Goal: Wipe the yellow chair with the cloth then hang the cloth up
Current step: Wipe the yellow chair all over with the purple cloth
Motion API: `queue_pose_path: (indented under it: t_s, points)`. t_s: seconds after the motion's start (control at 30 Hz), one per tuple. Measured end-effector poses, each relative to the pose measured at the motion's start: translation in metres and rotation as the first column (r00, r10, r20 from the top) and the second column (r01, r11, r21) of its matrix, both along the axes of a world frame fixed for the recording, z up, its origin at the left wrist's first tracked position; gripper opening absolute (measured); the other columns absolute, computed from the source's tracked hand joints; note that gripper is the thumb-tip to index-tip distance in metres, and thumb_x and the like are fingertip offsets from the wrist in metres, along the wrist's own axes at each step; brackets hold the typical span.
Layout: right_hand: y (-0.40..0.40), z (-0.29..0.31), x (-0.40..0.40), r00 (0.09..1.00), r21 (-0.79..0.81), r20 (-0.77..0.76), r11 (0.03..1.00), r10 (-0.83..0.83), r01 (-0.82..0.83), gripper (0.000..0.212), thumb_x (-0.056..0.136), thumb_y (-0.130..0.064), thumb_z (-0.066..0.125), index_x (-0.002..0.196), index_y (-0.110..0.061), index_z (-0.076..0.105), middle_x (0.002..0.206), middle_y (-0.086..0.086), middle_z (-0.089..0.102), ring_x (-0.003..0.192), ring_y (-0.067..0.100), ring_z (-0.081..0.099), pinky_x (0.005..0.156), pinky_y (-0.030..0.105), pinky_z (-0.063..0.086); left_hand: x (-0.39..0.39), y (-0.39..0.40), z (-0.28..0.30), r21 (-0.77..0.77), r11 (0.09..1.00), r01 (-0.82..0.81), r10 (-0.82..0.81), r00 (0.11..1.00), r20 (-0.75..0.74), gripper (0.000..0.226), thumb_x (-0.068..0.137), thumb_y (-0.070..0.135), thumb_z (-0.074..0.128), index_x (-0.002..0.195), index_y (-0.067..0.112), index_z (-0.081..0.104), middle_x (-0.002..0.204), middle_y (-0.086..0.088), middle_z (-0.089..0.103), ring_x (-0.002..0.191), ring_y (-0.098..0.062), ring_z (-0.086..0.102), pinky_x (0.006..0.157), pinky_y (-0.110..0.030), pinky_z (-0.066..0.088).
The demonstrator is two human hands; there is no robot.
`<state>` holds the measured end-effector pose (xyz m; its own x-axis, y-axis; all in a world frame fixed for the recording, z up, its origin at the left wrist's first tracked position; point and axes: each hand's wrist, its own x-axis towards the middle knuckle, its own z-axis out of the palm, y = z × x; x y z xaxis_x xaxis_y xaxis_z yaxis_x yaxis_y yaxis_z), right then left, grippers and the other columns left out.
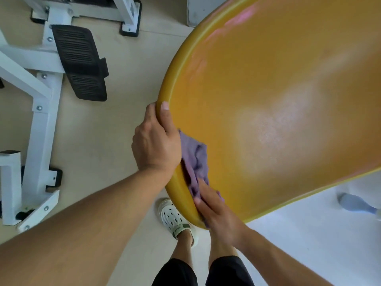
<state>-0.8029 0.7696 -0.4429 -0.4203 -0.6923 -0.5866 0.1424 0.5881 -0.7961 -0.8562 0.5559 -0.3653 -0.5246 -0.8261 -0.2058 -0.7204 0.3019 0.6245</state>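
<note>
The yellow chair [278, 96] fills the upper right as a large glossy curved shell seen from above. My left hand [155, 141] grips its rounded left rim, thumb on the inner face and fingers behind the edge. A crumpled purple cloth [194, 159] lies on the shell just inside that rim, below my left thumb. My right hand [216, 211] presses flat on the lower end of the cloth, close to the chair's bottom edge, and looks slightly blurred. Part of the cloth is hidden under that hand.
A white metal exercise frame [39, 124] with black foot pedals [80, 60] stands on the beige floor to the left. My foot in a white perforated clog [175, 217] is below the chair. A pale surface with a blue-grey object [354, 204] lies at lower right.
</note>
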Motion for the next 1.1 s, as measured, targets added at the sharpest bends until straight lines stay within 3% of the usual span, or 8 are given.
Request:
queue_pose_path:
  t_s: [0.13,0.23,0.37,0.43,0.53,0.7,0.83,1.1]
  points:
    - [0.039,-0.062,-0.026,0.939,0.403,-0.206,0.898,0.277,-0.176,0.092,0.086,-0.084,-0.003,0.157,-0.033,0.026,0.165,-0.017,0.013,0.156,0.02,0.008,0.124,0.046,0.013,0.0,-0.002,-0.002,0.008,1.0,0.013,-0.013,0.999,-0.036,0.049,0.104,0.047,0.023,0.116,0.019,0.061,0.094,-0.001,0.067,0.086,-0.03,0.064,0.071,-0.04,0.05]
    - [-0.024,-0.079,-0.071,0.983,0.357,-0.179,0.93,-0.029,0.093,0.063,0.105,-0.057,0.012,0.159,-0.024,0.015,0.166,-0.009,-0.001,0.155,0.025,-0.012,0.124,0.053,-0.008,0.001,-0.001,-0.004,0.003,1.0,0.013,-0.013,0.998,-0.053,0.051,0.103,0.049,0.021,0.118,0.019,0.06,0.092,0.001,0.065,0.083,-0.027,0.064,0.072,-0.041,0.053]
    - [-0.104,-0.018,-0.073,0.928,0.107,0.079,0.929,-0.363,0.354,0.053,0.108,-0.049,0.027,0.158,-0.038,0.014,0.164,-0.023,0.005,0.151,-0.001,-0.006,0.105,0.008,-0.027,-0.001,-0.002,-0.005,0.006,1.0,-0.011,0.011,0.999,-0.043,0.05,0.103,0.047,0.022,0.119,0.019,0.061,0.109,-0.011,0.07,0.096,-0.035,0.063,0.076,-0.038,0.048]
    - [-0.093,0.012,-0.05,0.898,-0.041,0.268,0.927,-0.35,0.374,0.061,0.1,-0.066,0.035,0.154,-0.039,0.032,0.157,-0.025,0.031,0.148,-0.001,0.022,0.12,0.017,-0.001,-0.001,-0.001,-0.002,0.01,1.0,-0.016,0.016,1.0,-0.011,0.047,0.104,0.044,0.025,0.118,0.017,0.061,0.112,-0.012,0.07,0.099,-0.038,0.061,0.072,-0.036,0.037]
    - [-0.035,0.013,-0.021,0.979,-0.147,0.148,0.975,-0.142,0.164,0.046,0.104,-0.05,0.045,0.126,-0.013,0.059,0.101,0.0,0.065,0.091,0.023,0.058,0.081,0.04,0.043,0.001,0.0,0.0,0.005,1.0,0.002,-0.002,1.0,-0.012,0.047,0.104,0.044,0.025,0.118,0.017,0.061,0.108,-0.013,0.07,0.096,-0.039,0.062,0.069,-0.035,0.034]
    - [-0.003,-0.036,-0.023,0.961,0.088,-0.274,0.995,-0.022,0.048,0.055,0.096,-0.067,0.042,0.145,-0.043,0.044,0.145,-0.02,0.038,0.135,0.015,0.034,0.116,0.041,0.029,0.002,-0.001,-0.001,0.02,1.0,0.014,-0.013,0.999,-0.047,0.05,0.103,0.047,0.021,0.118,0.02,0.06,0.101,-0.008,0.071,0.086,-0.032,0.065,0.07,-0.039,0.05]
    - [-0.079,-0.06,-0.048,0.946,0.015,-0.124,0.953,-0.3,0.304,0.064,0.104,-0.052,0.033,0.16,-0.028,0.013,0.169,-0.006,-0.002,0.155,0.015,-0.014,0.126,0.05,-0.004,0.002,-0.001,-0.004,0.005,1.0,0.014,-0.014,0.998,-0.062,0.054,0.102,0.048,0.019,0.12,0.019,0.061,0.105,-0.008,0.071,0.088,-0.029,0.065,0.067,-0.032,0.042]
    - [-0.124,-0.001,-0.066,0.905,-0.192,0.245,0.898,-0.346,0.395,0.071,0.097,-0.069,0.036,0.157,-0.031,0.029,0.155,-0.006,0.043,0.145,0.013,0.034,0.119,0.036,0.026,0.001,0.0,-0.001,0.018,1.0,-0.015,0.016,0.999,-0.039,0.049,0.1,0.041,0.023,0.113,0.014,0.062,0.104,-0.014,0.07,0.091,-0.04,0.061,0.066,-0.032,0.027]
